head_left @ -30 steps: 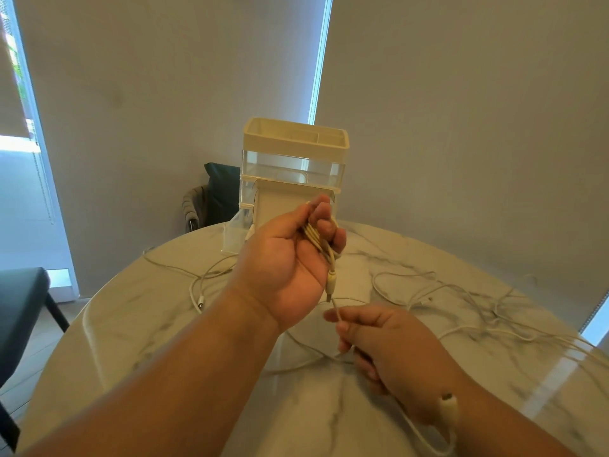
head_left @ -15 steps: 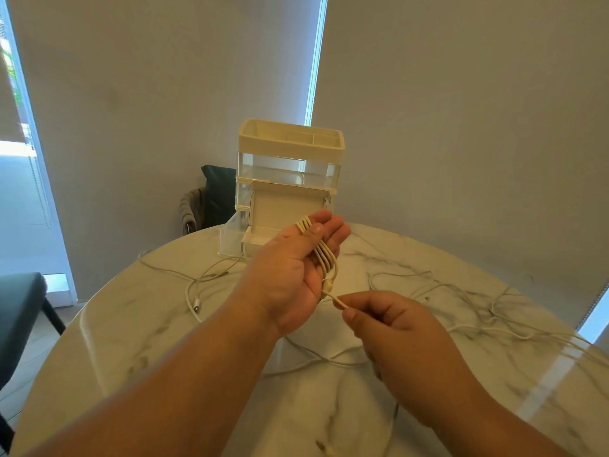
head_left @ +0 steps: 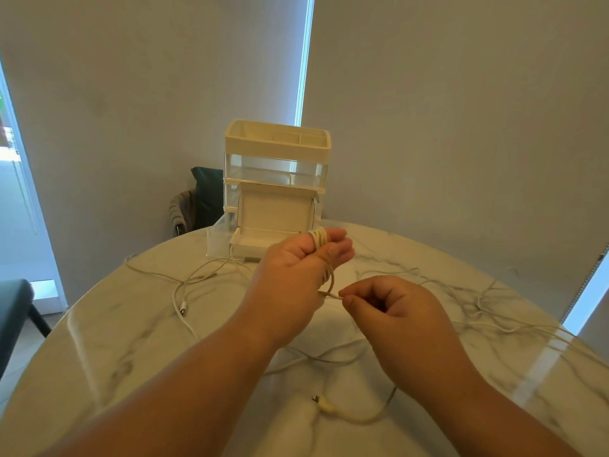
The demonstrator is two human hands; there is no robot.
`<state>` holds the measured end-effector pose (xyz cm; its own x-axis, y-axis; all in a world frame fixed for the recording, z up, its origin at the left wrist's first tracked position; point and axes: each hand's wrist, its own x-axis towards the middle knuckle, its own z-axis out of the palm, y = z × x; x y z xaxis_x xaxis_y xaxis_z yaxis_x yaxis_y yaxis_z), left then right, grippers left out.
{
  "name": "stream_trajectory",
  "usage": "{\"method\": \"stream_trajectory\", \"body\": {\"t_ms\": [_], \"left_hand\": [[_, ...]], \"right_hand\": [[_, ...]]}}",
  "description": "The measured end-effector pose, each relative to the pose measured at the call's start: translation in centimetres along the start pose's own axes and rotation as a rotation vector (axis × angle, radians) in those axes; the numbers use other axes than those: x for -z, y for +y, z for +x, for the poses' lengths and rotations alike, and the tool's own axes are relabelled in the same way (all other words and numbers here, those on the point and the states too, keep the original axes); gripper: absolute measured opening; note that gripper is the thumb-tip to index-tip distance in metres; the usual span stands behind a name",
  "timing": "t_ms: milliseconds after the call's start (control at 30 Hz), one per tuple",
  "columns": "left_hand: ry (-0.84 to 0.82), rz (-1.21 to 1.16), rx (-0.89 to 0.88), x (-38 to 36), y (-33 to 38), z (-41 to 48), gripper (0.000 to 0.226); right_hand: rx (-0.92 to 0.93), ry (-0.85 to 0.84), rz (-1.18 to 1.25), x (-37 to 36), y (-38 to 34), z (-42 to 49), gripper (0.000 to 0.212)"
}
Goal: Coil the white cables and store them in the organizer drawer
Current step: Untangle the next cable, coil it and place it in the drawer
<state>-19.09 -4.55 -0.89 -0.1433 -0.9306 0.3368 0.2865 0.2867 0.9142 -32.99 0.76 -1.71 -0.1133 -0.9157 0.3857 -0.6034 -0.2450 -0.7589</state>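
Head view: my left hand point(head_left: 296, 268) thumb-pins the wound coil point(head_left: 319, 239); my right hand point(head_left: 389, 308) pinches its tail point(head_left: 331, 295); a hard tug could shed loops.

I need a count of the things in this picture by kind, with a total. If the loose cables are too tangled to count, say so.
Hands: 2, left hand and right hand
Coiled cable: 1
Organizer: 1
Open white box: 1
Table: 1
Chairs: 2, at left and behind the table
Total: 8
Loose cables: too tangled to count
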Motion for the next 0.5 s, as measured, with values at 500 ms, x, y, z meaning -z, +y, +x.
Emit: {"method": "stream_trajectory", "body": {"t_ms": [500], "left_hand": [[0.288,-0.729,0.300,2.9,1.8,2.1,0.029]], "right_hand": [[0.039,-0.161,-0.111,-0.2,-0.2,-0.2,0.012]]}}
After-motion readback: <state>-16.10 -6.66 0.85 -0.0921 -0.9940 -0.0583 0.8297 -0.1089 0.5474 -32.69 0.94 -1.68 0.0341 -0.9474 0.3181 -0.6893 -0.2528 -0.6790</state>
